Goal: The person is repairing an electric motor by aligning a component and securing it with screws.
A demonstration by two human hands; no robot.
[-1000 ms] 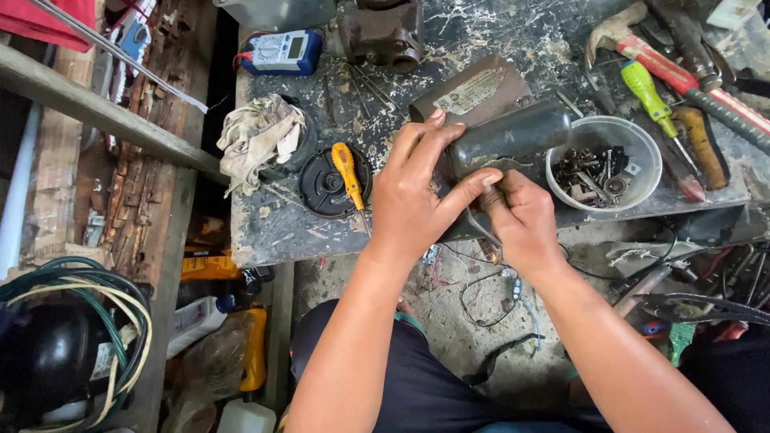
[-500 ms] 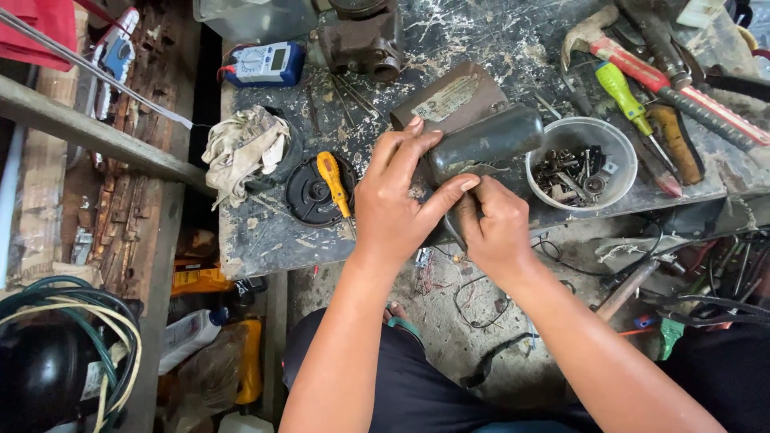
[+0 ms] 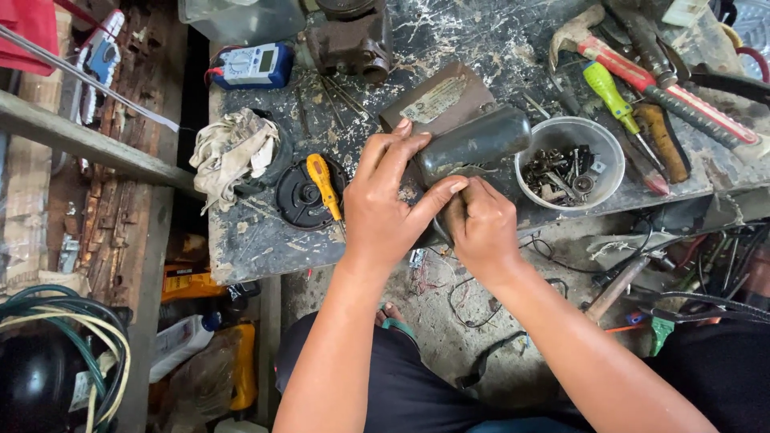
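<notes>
The left hand (image 3: pixel 385 204) wraps over the near end of a dark, smooth metal cylinder (image 3: pixel 473 144) that lies tilted at the front edge of the scratched, paint-flecked grey surface (image 3: pixel 257 240), its grip closed with fingers over the top and thumb pressed along the side, seemingly to keep the round body from rolling. The right hand (image 3: pixel 479 224) is curled tight against the cylinder's lower end just beside the left thumb; whether its grip pinches a small part or tool there cannot be told, since the fingers hide it. The cylinder rests partly on a flat brown labelled block (image 3: pixel 437 100). Just right of it stands a white bowl of mixed screws and small metal parts (image 3: pixel 569 164), close enough to reach. Left of the hands lie a yellow-handled screwdriver (image 3: pixel 323 183) across a black round disc (image 3: pixel 301 196), and a crumpled dirty rag (image 3: pixel 233 148).
</notes>
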